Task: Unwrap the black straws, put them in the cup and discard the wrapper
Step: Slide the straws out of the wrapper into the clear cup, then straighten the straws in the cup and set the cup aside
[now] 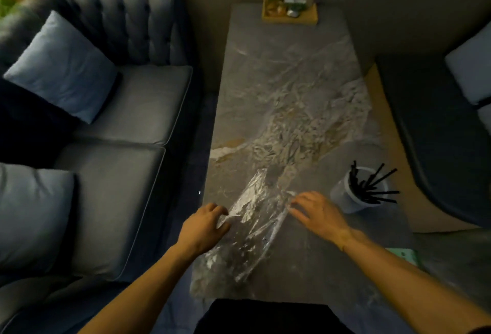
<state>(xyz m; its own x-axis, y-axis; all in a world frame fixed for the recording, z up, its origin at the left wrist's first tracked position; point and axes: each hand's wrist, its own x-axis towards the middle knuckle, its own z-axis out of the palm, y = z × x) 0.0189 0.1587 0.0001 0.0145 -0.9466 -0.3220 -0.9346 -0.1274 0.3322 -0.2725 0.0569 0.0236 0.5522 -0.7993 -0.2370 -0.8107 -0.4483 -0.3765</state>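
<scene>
In the head view, a crinkled clear plastic wrapper [252, 222] lies flat on the grey marble table [287, 81]. The left hand [204, 224] pinches its left edge with curled fingers. The right hand [318, 211] rests spread open on its right edge, gripping nothing. The thin black straws [372, 187] stand in the translucent plastic cup [342, 195], just right of the right hand.

Lounge or café seating nook, dim light. Tufted grey sofa [119, 73] with blue cushions [62, 68] along a long marble-patterned table [292, 81]; wooden tray [289, 16] of condiments and a plant at the far end.
</scene>
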